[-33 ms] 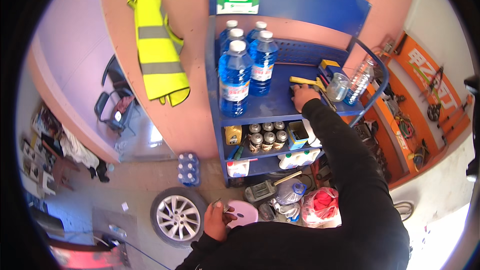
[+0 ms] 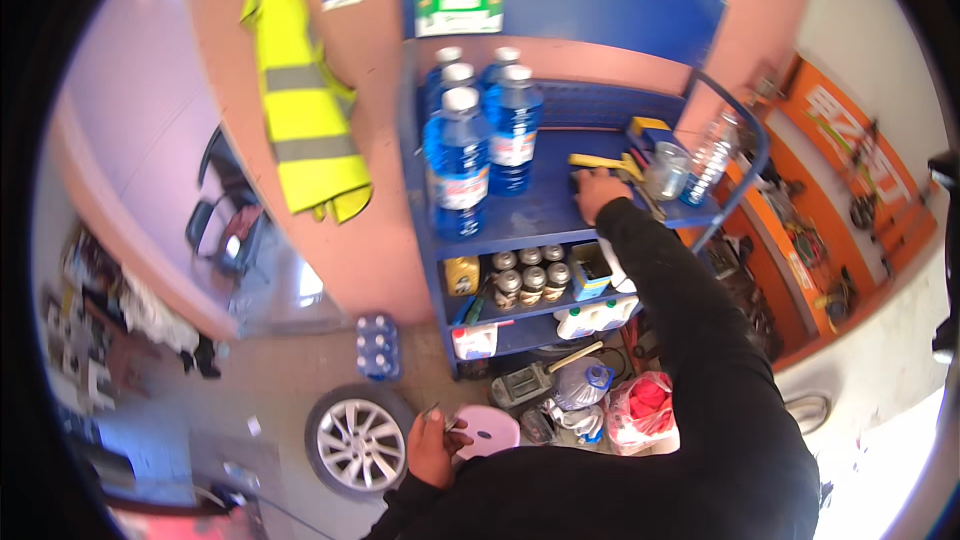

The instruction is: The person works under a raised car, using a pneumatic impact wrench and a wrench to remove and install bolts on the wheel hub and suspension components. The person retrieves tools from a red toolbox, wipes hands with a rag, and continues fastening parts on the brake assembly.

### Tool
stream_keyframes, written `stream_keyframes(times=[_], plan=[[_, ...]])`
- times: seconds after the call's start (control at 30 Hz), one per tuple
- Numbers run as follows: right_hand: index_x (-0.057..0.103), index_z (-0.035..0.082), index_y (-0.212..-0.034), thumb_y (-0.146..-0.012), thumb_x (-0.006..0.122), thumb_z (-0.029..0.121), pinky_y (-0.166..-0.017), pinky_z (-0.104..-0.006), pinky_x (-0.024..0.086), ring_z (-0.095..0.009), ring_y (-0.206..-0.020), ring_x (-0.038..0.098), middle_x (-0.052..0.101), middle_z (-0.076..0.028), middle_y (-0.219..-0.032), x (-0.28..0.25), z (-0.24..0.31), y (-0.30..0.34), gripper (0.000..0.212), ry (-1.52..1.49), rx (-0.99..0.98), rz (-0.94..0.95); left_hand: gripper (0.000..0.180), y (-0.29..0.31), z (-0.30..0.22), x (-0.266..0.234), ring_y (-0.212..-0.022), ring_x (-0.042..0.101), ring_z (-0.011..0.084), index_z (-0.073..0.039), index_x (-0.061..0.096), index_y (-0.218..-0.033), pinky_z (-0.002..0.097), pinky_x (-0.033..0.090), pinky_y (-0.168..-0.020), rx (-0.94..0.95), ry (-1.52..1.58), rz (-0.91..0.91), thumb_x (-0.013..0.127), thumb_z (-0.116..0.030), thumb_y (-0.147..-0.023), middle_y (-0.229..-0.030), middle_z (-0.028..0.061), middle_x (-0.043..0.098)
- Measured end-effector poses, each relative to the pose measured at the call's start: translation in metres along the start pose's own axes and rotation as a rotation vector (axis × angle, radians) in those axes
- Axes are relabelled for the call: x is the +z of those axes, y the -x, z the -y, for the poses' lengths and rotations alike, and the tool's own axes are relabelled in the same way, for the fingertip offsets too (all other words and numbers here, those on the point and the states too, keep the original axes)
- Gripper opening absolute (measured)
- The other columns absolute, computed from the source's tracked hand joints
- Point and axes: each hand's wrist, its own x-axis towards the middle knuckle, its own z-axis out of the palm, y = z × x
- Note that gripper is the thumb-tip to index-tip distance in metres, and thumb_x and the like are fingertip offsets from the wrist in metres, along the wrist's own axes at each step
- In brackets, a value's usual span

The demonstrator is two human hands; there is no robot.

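Note:
My right arm, in a black sleeve, reaches over the top shelf of a blue metal rack [image 2: 470,235]. There my right hand [image 2: 600,194] lies with bent fingers on a dark object, mostly hidden beneath it. A yellow tool handle [image 2: 606,162] lies just beyond the fingers. Beside it stand a clear plastic jar [image 2: 667,172] and a clear bottle [image 2: 710,165]. Low in front of my body, my left hand [image 2: 432,448] pinches a small metallic piece [image 2: 430,410] whose kind I cannot make out. A pink round basin or stool [image 2: 490,428] is just right of that hand.
Bottles of blue liquid [image 2: 462,165] crowd the shelf's left side. Spray cans [image 2: 532,278] and jugs [image 2: 475,342] fill the lower shelves. An alloy wheel with tyre [image 2: 360,440], a water pack [image 2: 378,348] and bags [image 2: 645,408] occupy the floor. An orange rack [image 2: 815,285] stands right.
The whole view has shifted slightly and blurred. Both hands keep the same places relative to the rack and the wheel.

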Motion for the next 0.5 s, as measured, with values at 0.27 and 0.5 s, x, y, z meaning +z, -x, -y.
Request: stream_keyframes(times=[0.27,0.5], plan=[[0.064,0.006,-0.117,-0.093,0.075,0.038,-0.078,-0.0548,0.061,-0.043,-0.103,0.073,0.067,-0.023,-0.116,-0.004,0.007,0.118,0.042,-0.370,-0.142,-0.282,0.047,-0.056,0.036,0.001,-0.071,0.069,0.0198,-0.012,0.062,-0.130,0.0387,0.057,-0.067,-0.200,-0.136,0.195,0.057,-0.055,-0.111,-0.100,0.0095,0.072],[0.063,0.008,-0.099,-0.091,0.069,0.024,-0.078,-0.0527,0.058,-0.038,-0.094,0.069,0.065,-0.013,-0.097,0.082,-0.045,0.447,0.019,-0.509,-0.248,-0.093,0.047,-0.059,0.083,0.078,-0.066,0.070,0.0204,-0.008,0.063,-0.129,0.0347,0.056,-0.062,-0.403,-0.446,0.638,0.060,-0.051,-0.109,-0.096,0.0105,0.074]])
